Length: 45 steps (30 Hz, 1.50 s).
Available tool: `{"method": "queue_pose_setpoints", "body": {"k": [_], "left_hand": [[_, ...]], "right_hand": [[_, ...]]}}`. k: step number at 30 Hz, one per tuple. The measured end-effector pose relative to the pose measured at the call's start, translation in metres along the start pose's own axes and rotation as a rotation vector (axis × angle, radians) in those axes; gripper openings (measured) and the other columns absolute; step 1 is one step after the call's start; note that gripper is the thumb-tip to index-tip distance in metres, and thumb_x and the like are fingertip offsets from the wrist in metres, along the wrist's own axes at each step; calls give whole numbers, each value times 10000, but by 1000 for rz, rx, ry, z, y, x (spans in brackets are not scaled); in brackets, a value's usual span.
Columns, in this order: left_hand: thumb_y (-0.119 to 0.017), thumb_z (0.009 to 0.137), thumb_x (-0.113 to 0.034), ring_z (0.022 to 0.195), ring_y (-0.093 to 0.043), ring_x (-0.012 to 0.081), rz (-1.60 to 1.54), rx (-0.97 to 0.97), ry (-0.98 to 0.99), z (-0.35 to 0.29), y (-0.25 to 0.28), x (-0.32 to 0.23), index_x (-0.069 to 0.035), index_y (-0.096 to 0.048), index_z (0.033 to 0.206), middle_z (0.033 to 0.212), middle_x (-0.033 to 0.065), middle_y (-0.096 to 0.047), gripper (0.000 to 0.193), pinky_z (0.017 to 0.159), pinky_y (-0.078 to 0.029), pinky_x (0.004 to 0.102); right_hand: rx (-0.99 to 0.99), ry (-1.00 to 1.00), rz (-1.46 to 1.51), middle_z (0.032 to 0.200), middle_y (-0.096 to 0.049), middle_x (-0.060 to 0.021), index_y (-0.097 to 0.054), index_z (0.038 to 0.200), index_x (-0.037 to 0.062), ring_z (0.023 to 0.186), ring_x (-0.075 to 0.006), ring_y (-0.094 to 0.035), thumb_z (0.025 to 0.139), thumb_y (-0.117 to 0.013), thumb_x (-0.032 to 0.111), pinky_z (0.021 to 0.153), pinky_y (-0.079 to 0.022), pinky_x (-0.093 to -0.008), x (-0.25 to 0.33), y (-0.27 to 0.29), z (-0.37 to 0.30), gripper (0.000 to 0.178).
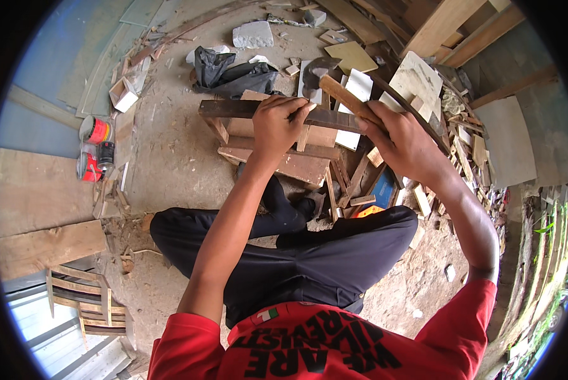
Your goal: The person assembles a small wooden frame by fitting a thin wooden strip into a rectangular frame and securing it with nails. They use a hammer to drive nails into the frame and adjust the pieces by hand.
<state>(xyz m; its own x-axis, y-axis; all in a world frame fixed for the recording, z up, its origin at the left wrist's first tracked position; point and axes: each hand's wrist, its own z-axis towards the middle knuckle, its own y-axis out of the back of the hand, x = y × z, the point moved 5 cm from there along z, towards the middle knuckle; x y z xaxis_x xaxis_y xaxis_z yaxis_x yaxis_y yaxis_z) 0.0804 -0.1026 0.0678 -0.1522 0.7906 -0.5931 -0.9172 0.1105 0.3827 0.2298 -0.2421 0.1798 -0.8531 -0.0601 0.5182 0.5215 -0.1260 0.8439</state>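
My right hand (391, 136) is closed around the wooden handle of a hatchet-like tool (344, 95) with a broad dark metal head, raised over a wooden bar. My left hand (274, 126) is closed in a pinch at the dark wooden bar (230, 109); what its fingertips hold, if anything, is too small to make out. Short wooden pieces (217, 130) stand under the bar's left end. A reddish-brown board (287, 166) lies just below it, nearer my crossed legs.
Wood scraps (357, 180) heap up on the right, with white boards (360, 85) among them. Black plastic bags (233, 76) and a grey block (253, 35) lie farther away. Red cans (95, 130) stand at the left. A slatted wooden frame (87, 297) is at the lower left.
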Motion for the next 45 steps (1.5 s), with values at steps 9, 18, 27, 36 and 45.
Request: {"method": "queue_pose_setpoints", "body": {"k": [9,18,27,36,45], "left_hand": [[-775,835,-129,750,-680,260,-4,-8,-20,1,-1,0,-19,-761,874,810,111,-730,118,718,-519,351],[-781,832,-151,764,-689,259,15,0,-21,-1,-1,0,-30,-760,864,821,99,-741,127,729,-525,353],[-784,821,-158,733,-674,251,38,-39,-43,0,-3,2,-64,-752,845,799,64,-735,102,721,-520,356],[-798,806,-155,738,-677,246,53,-49,-51,3,-2,1,-70,-755,835,800,60,-736,99,716,-523,357],[-793,811,-147,736,-675,253,63,-37,-46,1,-4,3,-57,-745,829,798,64,-734,104,714,-522,358]], "right_hand": [[-18,-36,-14,788,-657,-283,-552,1092,-35,779,-495,-638,1012,-580,175,650,-478,-540,3,5,2,226],[-18,-11,-8,758,-651,-275,-541,1052,-24,765,-499,-636,1010,-582,176,629,-471,-552,-1,-2,3,208],[-50,-5,-21,762,-640,-285,-524,1047,-25,758,-511,-618,1006,-584,156,617,-449,-557,1,-6,2,194],[-51,-26,-18,726,-637,-278,-529,1028,-29,735,-509,-614,1010,-583,153,602,-450,-536,4,-5,0,190],[-90,7,-190,734,-647,-270,-513,1112,-28,710,-508,-628,1003,-597,171,586,-473,-561,0,-12,-7,242]]}}
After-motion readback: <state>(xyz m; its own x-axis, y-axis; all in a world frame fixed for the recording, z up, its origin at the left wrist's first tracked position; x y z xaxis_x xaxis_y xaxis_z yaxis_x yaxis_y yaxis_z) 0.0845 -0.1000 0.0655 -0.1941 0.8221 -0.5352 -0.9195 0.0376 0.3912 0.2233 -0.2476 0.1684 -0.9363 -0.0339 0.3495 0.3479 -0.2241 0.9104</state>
